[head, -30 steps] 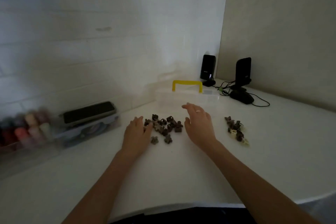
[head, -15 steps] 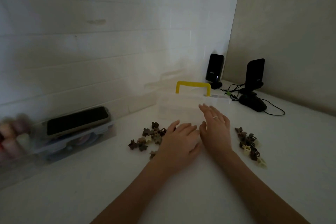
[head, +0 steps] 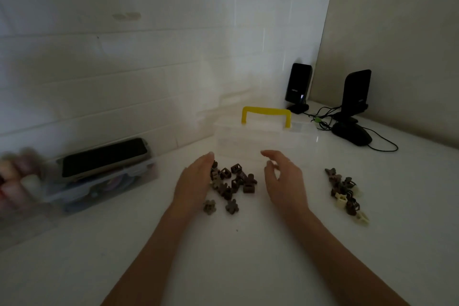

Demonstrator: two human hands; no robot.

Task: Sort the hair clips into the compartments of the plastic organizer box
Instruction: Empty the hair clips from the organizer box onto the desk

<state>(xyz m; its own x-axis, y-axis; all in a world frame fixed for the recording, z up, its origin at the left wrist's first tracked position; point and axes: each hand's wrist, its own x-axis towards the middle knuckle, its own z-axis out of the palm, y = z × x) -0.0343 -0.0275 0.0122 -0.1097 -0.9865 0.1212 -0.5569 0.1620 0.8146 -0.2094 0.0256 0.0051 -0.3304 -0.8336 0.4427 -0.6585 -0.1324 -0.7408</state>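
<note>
A pile of several small brown hair clips (head: pixel 232 182) lies on the white table between my two hands. My left hand (head: pixel 195 181) stands on its edge at the pile's left side, fingers straight and touching the clips. My right hand (head: pixel 284 180) is to the right of the pile, fingers loosely bent, holding nothing. Behind the pile stands the clear plastic organizer box (head: pixel 263 138) with a yellow handle (head: pixel 266 114); its lid looks closed. A second pile of brown and cream clips (head: pixel 346 194) lies further right.
A clear container (head: pixel 99 184) with a dark phone (head: pixel 104 159) on top sits at the left by the wall. Blurred bottles (head: pixel 15 176) stand at the far left. Two black speakers (head: pixel 298 87) and a mouse (head: pixel 352 133) with cables occupy the back right corner.
My hands have parted: the left hand moved back to the left side of the brown pile, the right hand drew off to its right. The pile is uncovered again.
</note>
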